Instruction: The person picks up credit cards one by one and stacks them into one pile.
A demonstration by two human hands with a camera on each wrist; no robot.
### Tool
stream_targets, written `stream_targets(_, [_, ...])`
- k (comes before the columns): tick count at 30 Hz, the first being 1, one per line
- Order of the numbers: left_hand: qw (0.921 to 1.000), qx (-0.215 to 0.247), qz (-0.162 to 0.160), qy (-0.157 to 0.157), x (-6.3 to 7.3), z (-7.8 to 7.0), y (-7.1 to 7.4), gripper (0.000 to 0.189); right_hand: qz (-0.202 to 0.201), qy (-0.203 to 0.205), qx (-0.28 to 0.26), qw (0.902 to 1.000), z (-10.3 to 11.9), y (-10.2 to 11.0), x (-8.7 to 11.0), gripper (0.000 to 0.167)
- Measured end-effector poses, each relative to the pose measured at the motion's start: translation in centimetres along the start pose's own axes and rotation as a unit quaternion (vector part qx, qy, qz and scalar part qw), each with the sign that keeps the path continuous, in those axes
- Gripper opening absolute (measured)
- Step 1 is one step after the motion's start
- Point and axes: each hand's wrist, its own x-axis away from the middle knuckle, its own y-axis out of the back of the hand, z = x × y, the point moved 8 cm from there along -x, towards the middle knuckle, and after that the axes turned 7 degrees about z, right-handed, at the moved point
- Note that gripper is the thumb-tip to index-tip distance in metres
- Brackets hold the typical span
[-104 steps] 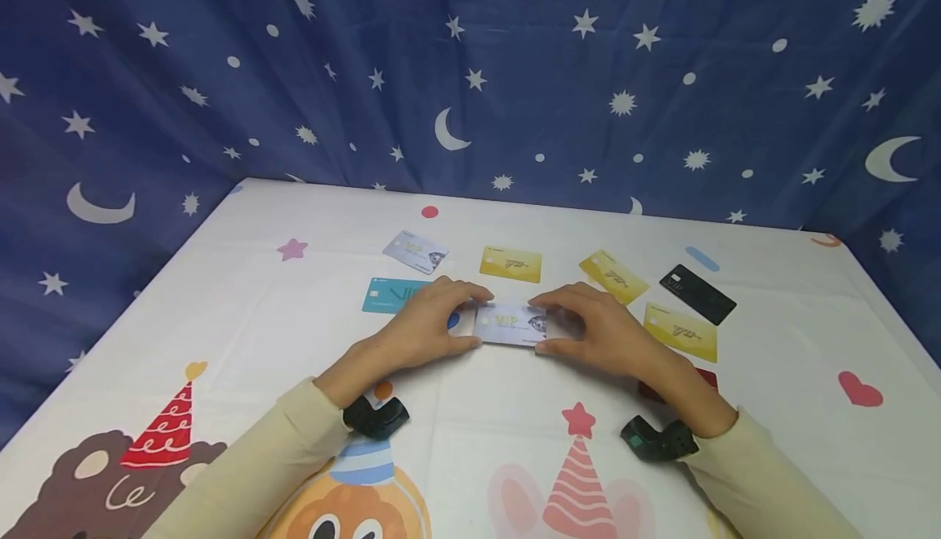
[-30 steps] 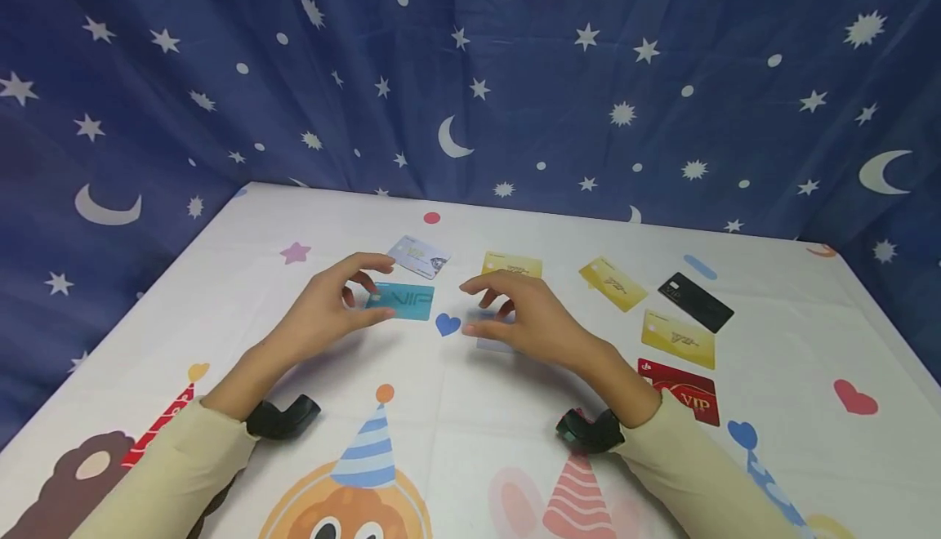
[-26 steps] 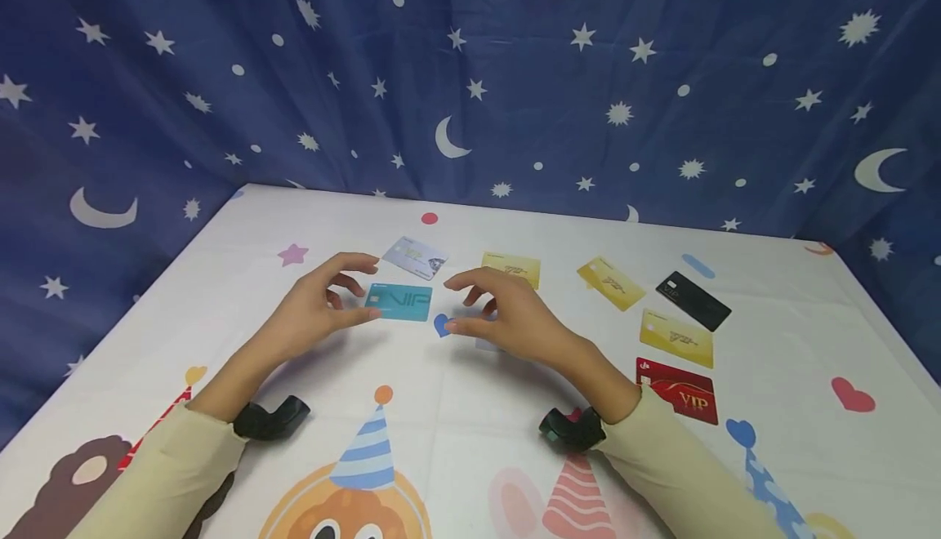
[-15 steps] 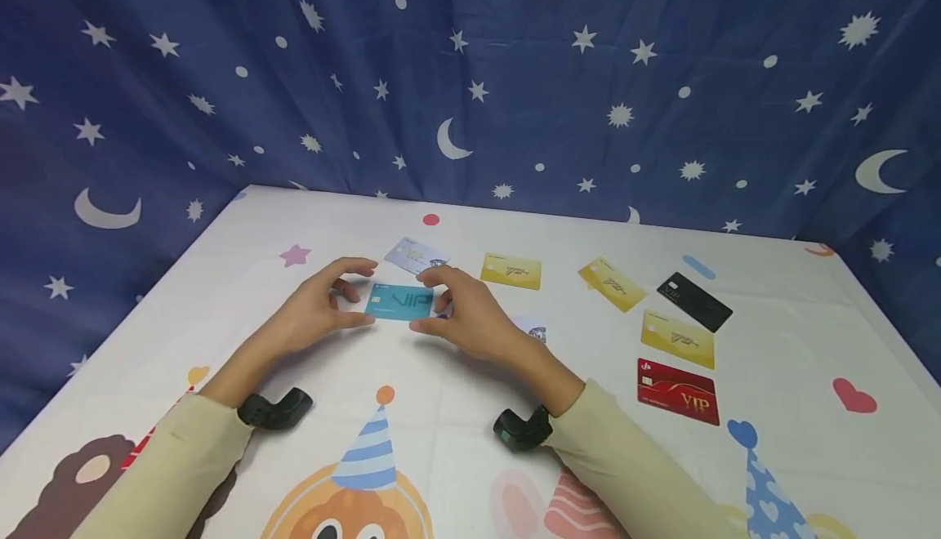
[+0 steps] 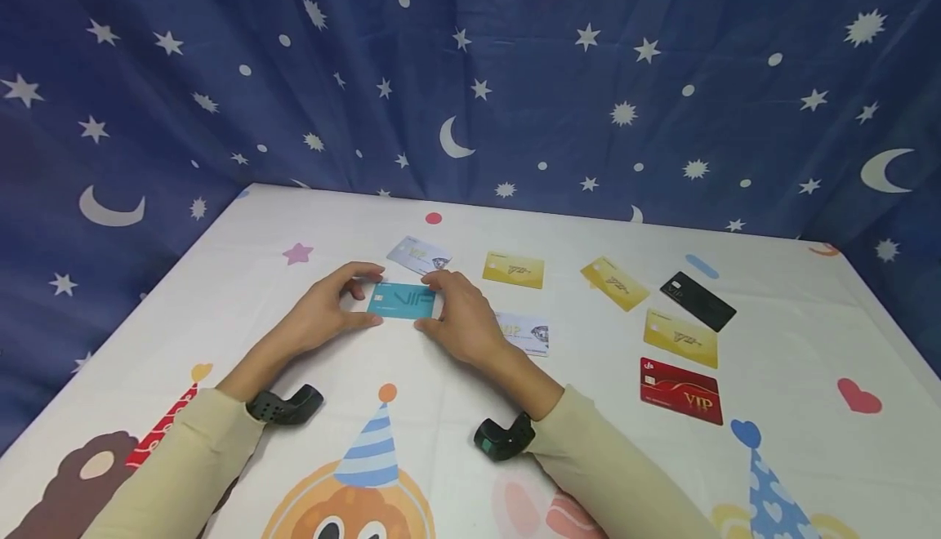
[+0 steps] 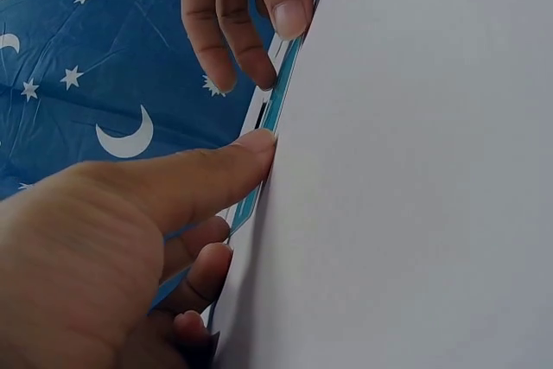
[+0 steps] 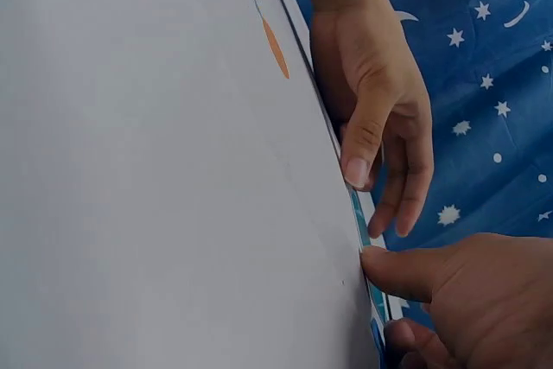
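Observation:
A teal VIP card point(image 5: 402, 300) lies left of the table's middle, between my two hands. My left hand point(image 5: 318, 312) pinches its left end, thumb at the near edge and index finger at the far edge. At the right end, my right hand point(image 5: 469, 322) pinches it the same way. Seen nearly edge-on in the left wrist view, the teal card point(image 6: 285, 75) shows as a thin strip between the thumbs. A silver VIP card point(image 5: 539, 335) lies just right of my right hand, partly hidden by it. Another silver card point(image 5: 415, 253) lies behind the teal one.
Yellow cards lie at the back middle point(image 5: 513, 270), further right point(image 5: 613, 283) and near the right side point(image 5: 680, 338). A black card point(image 5: 697, 300) and a red VIP card point(image 5: 680, 390) are also on the right. Behind the white tablecloth point(image 5: 441, 408) hangs a starry blue curtain point(image 5: 544, 73).
Earlier, both hands held the silver card at the middle; they let it go there and moved left. My right hand came last to the teal card's right end, while the left was at its left.

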Motion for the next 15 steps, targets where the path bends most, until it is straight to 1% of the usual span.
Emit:
stream_targets(3, [1.0000,-0.002,-0.004,0.006,0.04,0.13,0.08,0.066,-0.018,-0.009,0.012,0.9997,-0.02,-0.06,-0.18,0.055])
stream_targets(7, [0.9999,-0.005,-0.011,0.007,0.07,0.10,0.21,0.064,-0.034,-0.014,0.013,0.9992,-0.01,0.17,-0.25,0.053])
stream_targets(12, [0.9999,-0.002,-0.011,0.007,0.10,0.06,0.20,0.062,-0.032,-0.036,0.009,0.9988,-0.34,0.22,-0.35,0.056])
stream_targets(15, [0.9999,0.002,-0.012,0.007,0.16,0.07,0.19,0.062,-0.030,-0.042,0.005,0.9986,-0.41,0.16,-0.48,0.056])
